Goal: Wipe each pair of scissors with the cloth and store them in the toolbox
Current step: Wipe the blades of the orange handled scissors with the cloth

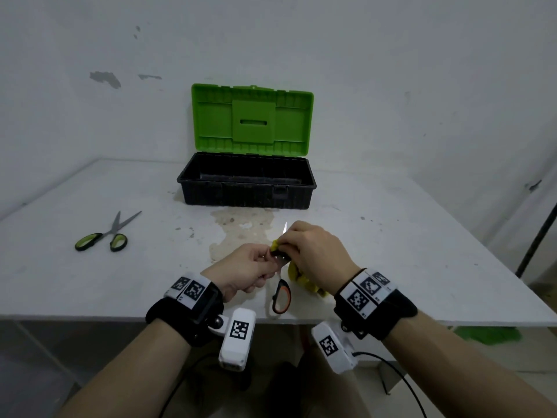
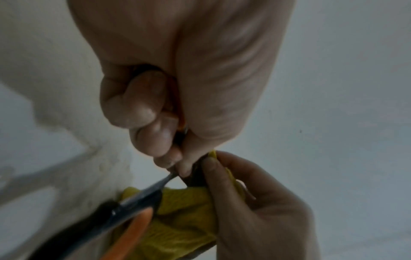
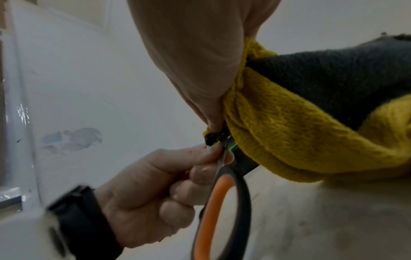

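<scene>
- L hand [image 1: 242, 268] pinches orange scissors [image 1: 281, 295] near table [image 1: 422, 251] front edge.
- R hand [image 1: 313, 251] clamps cloth [image 1: 304, 280] round blade.
- Toolbox [image 1: 247, 188] open at 12; green scissors [image 1: 104, 235] at 10, well apart.

Orange-handled scissors [image 1: 281, 295]: black and orange loops, held above the table, blade tip pointing away beyond the right fingertips, handle loop hanging below the left fingers. Cloth [image 1: 304, 279]: yellow with a dark side, bunched around the blades under the right fingers. Green-handled scissors [image 1: 105, 236]: flat, slightly open, well left of the left fingers. Toolbox [image 1: 247, 182]: black base, green lid upright, beyond both hands.
</scene>
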Action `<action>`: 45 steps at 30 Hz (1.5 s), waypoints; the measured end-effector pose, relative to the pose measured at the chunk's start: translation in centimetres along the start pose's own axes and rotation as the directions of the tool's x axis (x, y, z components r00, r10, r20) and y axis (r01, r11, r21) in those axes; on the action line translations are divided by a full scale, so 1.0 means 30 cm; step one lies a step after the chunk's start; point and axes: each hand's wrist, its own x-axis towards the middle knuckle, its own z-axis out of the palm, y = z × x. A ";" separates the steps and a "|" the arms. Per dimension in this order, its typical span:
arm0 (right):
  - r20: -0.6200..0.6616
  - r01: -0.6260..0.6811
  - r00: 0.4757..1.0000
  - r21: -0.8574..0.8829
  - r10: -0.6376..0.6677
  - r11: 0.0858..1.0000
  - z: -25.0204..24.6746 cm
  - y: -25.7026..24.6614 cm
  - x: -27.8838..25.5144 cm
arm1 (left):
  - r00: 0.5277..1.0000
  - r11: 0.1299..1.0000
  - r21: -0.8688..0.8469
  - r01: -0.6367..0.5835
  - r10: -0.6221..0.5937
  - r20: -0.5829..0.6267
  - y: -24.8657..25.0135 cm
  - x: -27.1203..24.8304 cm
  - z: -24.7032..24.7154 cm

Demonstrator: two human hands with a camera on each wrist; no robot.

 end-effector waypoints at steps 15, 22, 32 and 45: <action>-0.007 -0.104 0.995 0.078 0.104 0.992 -0.003 -0.005 0.000 | 1.000 0.999 -0.046 -0.024 0.023 -0.020 0.002 -0.007 -0.014; -0.133 -0.187 0.971 0.102 0.200 0.977 -0.041 0.016 0.052 | 1.000 0.997 -0.071 0.006 -0.008 -0.028 -0.008 -0.011 -0.019; -0.048 -0.235 0.970 0.057 0.238 0.970 -0.015 -0.005 0.047 | 1.000 0.999 -0.048 0.007 -0.008 -0.018 -0.010 -0.003 0.007; 0.091 -0.032 0.995 -0.024 0.035 0.999 -0.025 -0.057 0.002 | 0.992 0.959 -0.275 0.066 -0.094 -0.089 0.009 0.015 -0.003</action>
